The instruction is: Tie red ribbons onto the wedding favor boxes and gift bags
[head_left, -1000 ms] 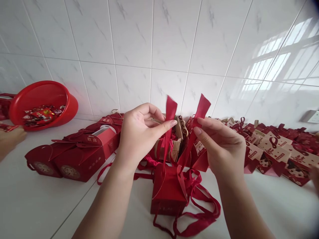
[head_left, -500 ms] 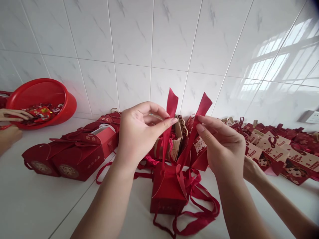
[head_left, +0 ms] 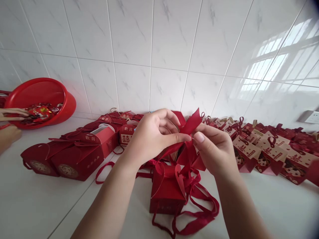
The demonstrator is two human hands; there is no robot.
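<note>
My left hand (head_left: 159, 132) pinches one end of a red ribbon (head_left: 190, 124) between thumb and fingers. My right hand (head_left: 213, 146) grips the other end close beside it, thumb against the fingers. The two ends cross over each other between my hands. Below them stands a small dark red gift box (head_left: 166, 191), upright on the white surface, its flaps folded together at the top. Loose lengths of red ribbon (head_left: 204, 205) lie in loops to its right and in front. My hands hide part of the crossing ribbon.
Red boxes (head_left: 77, 159) stand in rows at the left. Several red and cream boxes (head_left: 269, 156) fill the right side. A tilted red basin (head_left: 69, 103) holds small wrapped items, with another person's hand (head_left: 12, 114) in it. A tiled wall (head_left: 132, 33) closes off the back.
My hands have come together and lower, and the two ribbon ends, apart before, now cross. The other person's arm behind my right hand has gone from view.
</note>
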